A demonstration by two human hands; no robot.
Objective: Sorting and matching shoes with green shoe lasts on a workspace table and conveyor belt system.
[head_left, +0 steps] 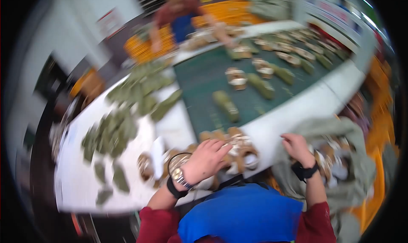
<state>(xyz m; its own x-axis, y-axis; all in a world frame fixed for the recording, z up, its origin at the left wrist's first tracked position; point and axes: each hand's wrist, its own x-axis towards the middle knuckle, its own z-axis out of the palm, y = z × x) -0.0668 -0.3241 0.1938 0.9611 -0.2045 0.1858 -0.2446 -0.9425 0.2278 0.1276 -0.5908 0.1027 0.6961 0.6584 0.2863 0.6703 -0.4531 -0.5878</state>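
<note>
My left hand (206, 159) reaches over a row of tan-and-white sandals (242, 151) at the near edge of the white table. Its fingers are stretched out onto them; blur hides whether they touch. My right hand (298, 148) hangs to the right, fingers loosely apart and nothing in it. Beside and below it is a grey-green cloth sack (361, 145) holding more sandals (333, 158). A white piece (157, 158) stands among the sandals left of my left hand.
Olive insole-shaped pieces (114, 132) lie in piles on the white table (80, 192). A dark green conveyor belt (199, 90) carries sandals (236, 78) and green pieces (260, 85). Across it a person (180, 13) reaches for items. Orange crates (231, 11) stand behind.
</note>
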